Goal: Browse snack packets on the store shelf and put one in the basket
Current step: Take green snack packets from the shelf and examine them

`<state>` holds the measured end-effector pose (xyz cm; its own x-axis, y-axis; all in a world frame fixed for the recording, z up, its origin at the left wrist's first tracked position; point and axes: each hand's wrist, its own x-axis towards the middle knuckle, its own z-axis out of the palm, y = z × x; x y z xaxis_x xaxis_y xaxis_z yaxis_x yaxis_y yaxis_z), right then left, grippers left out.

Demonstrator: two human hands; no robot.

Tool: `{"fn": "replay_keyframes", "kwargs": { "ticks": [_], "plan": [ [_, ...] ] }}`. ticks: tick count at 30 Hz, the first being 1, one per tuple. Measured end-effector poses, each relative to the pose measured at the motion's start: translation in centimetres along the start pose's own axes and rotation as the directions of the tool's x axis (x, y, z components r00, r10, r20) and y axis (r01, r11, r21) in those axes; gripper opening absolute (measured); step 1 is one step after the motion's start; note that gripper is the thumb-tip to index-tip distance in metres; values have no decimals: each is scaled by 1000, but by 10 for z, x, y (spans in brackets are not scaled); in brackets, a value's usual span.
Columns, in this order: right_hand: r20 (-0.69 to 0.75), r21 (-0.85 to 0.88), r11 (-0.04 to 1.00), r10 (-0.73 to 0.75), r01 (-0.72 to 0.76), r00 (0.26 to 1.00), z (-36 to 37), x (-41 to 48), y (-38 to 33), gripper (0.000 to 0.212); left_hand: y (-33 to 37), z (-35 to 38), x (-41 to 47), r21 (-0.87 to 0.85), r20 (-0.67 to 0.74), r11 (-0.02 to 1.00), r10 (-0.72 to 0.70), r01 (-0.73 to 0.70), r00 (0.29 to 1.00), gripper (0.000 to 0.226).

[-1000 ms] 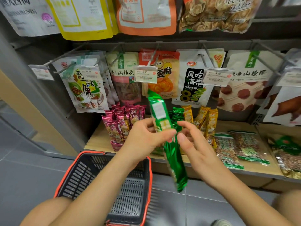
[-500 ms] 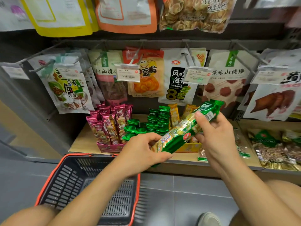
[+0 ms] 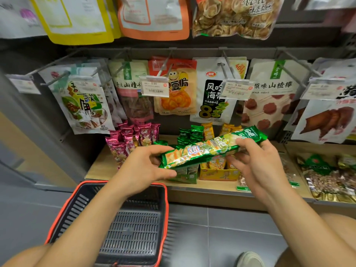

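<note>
Left hand (image 3: 148, 166) pinched the green snack packet (image 3: 208, 151) at its lower-left end, and the right hand (image 3: 258, 164) pinched the upper-right end. The packet was held above the shelf (image 3: 100, 168), hiding the yellow box (image 3: 217, 173). Basket (image 3: 63, 214) sat on the floor below the left forearm. Packet lay flatter than half a second before.

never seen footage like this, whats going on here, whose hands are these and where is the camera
No machine: a person wears a wide camera on the head, looking down at their own bare hands. The left hand and right hand each grip one end of a long green packet in front of a wooden shelf. Pink packets and a yellow box of snacks stand on it; bigger bags hang on hooks above. A red-rimmed basket waits below the left arm.
</note>
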<state>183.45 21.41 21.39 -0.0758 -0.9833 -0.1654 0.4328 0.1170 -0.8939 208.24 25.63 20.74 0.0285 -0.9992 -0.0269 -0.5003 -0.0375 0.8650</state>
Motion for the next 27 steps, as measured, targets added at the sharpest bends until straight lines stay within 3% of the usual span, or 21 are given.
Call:
{"fn": "replay_keyframes", "kwargs": {
  "ticks": [4, 7, 12, 15, 17, 18, 20, 21, 24, 27],
  "plan": [
    [133, 68, 990, 113, -122, 985, -5, 2, -4, 32, -7, -17, 2, -448, -1, 892, -79, 70, 997, 44],
    [212, 58, 973, 207, -224, 955, -6, 4, -4, 55, -10, -22, 5, -724, -68, 689, -121, 34, 990, 30],
    [353, -11, 969, 233, -245, 906, 4, -1, 0, 37, -10, -32, 6, -842, -161, 540, -255, 2, 953, 35],
    [404, -18, 974, 215, -227, 889, 15, -2, -1, 35, -10, -40, 4, -857, -177, 515, -265, -17, 948, 15],
    [405, -12, 975, 208, -222, 890, 24, -2, -2, 34, -14, -46, 1, -809, -240, 586, -250, -50, 938, 20],
    [406, -21, 976, 206, -216, 891, 30, -2, -3, 32, -17, -48, 0, -719, -306, 693, -240, -58, 921, 19],
    [412, -78, 979, 206, -191, 888, 43, -5, -2, 26, -27, -52, -3, -429, -426, 903, -194, -8, 884, 15],
    [409, -113, 978, 204, -173, 890, 50, -8, -1, 26, -31, -53, -3, -307, -456, 951, -178, 34, 872, 14],
    [333, -191, 975, 169, -109, 927, 72, -16, 3, 25, -42, -54, -11, -159, -469, 977, -199, 139, 860, 15],
    [272, -250, 968, 37, 34, 962, 91, -26, 3, 13, -48, -58, -16, -218, -486, 965, -234, 143, 842, 25]
  ]
}}
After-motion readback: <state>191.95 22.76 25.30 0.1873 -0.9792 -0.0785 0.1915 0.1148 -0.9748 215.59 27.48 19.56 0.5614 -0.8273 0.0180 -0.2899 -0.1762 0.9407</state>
